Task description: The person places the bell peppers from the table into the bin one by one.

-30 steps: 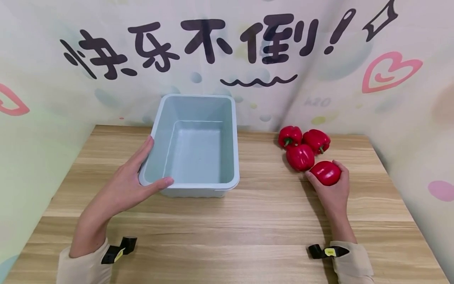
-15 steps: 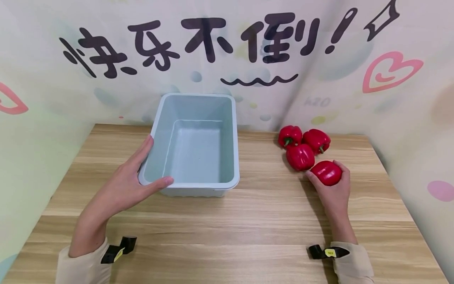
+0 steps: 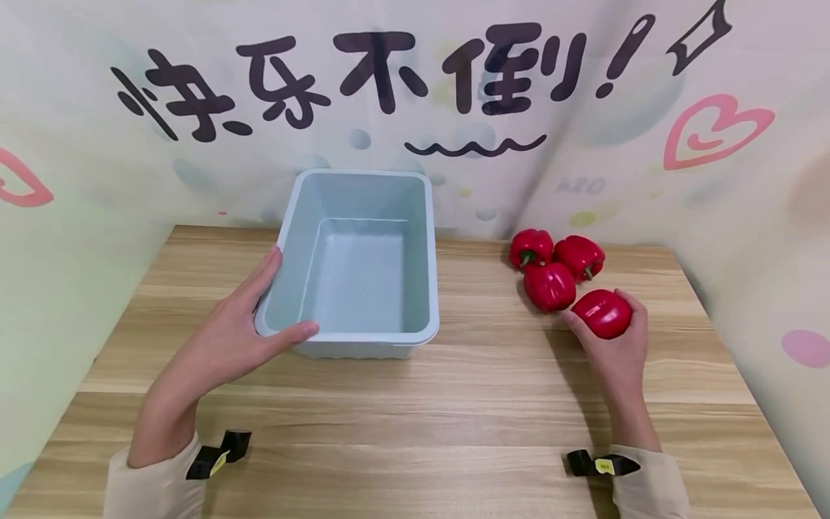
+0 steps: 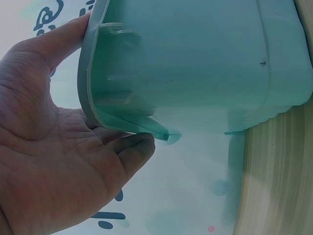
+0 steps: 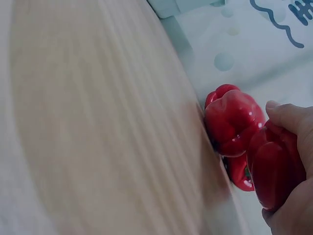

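Note:
My left hand (image 3: 236, 335) grips the near-left corner of a light blue plastic storage bin (image 3: 431, 288), thumb over the front rim and fingers along the left side. In the left wrist view, fingertips (image 4: 139, 147) curl beneath the bin's rim (image 4: 84, 85). At the right, my right hand (image 3: 619, 357) holds a red bell pepper (image 3: 604, 315) between thumb and fingers. The right wrist view has this held pepper (image 5: 274, 169) in front of the others. Just beyond it lie three more red bell peppers, the closest one (image 3: 550, 287) in front of a left one (image 3: 531, 248) and a right one (image 3: 579, 257).
Everything stands on a wood-grain table (image 3: 415, 440). A printed cloth backdrop (image 3: 480, 180) with black characters hangs behind the table and along its sides. Bare tabletop lies between the bin and the peppers.
My right hand has shifted slightly right and away from the other peppers with its pepper, widening the gap to the closest one. The left hand and the bin stay in place.

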`<state>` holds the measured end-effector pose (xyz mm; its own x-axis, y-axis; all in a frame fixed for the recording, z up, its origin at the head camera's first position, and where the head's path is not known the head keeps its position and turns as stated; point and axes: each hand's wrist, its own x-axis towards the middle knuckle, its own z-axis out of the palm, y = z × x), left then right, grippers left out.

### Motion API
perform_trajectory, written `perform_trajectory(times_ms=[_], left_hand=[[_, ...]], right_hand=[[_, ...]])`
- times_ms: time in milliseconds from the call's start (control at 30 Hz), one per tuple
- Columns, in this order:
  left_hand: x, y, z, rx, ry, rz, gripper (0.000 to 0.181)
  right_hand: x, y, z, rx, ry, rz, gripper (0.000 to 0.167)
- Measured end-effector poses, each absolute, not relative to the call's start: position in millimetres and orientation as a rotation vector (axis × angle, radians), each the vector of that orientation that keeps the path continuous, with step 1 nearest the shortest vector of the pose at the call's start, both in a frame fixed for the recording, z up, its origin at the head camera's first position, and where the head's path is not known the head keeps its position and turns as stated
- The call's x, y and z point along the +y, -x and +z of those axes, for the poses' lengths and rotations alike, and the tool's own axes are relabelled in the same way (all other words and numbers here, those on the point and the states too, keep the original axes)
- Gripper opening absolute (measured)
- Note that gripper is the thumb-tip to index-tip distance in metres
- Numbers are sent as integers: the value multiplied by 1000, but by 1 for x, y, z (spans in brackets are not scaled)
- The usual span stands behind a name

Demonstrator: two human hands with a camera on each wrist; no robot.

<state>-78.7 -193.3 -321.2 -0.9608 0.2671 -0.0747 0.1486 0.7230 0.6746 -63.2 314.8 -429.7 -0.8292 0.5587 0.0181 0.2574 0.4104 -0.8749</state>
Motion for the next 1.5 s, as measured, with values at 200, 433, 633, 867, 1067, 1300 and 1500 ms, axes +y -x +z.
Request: perform_trajectory(times_ms=[200, 433, 633, 867, 1067, 1300, 1500], left_hand=[[-193, 79, -321, 2765, -328, 1051, 115], [-193, 80, -321, 2760, -329, 1049, 114], [-192, 80, -322, 2758, -347, 1055, 112], [-191, 80, -323, 2762, -365, 1061, 113], [-192, 80, -322, 2758, -373, 1076, 113], [-193, 79, -322, 2775, -378, 1057, 112], [-194, 78, -322, 2778, -385, 1048, 111]], right_hand=[[311, 62, -420, -2323, 665, 1398, 91], [305, 64, -410, -2273, 647, 1453, 88], [301, 68, -406, -2243, 664, 1492, 87], [297, 67, -404, -2221, 655, 1518, 87], [292, 67, -401, -2180, 634, 1545, 86], [286, 67, -394, -2145, 573, 1545, 84], [281, 66, -389, -2150, 548, 1548, 85]])
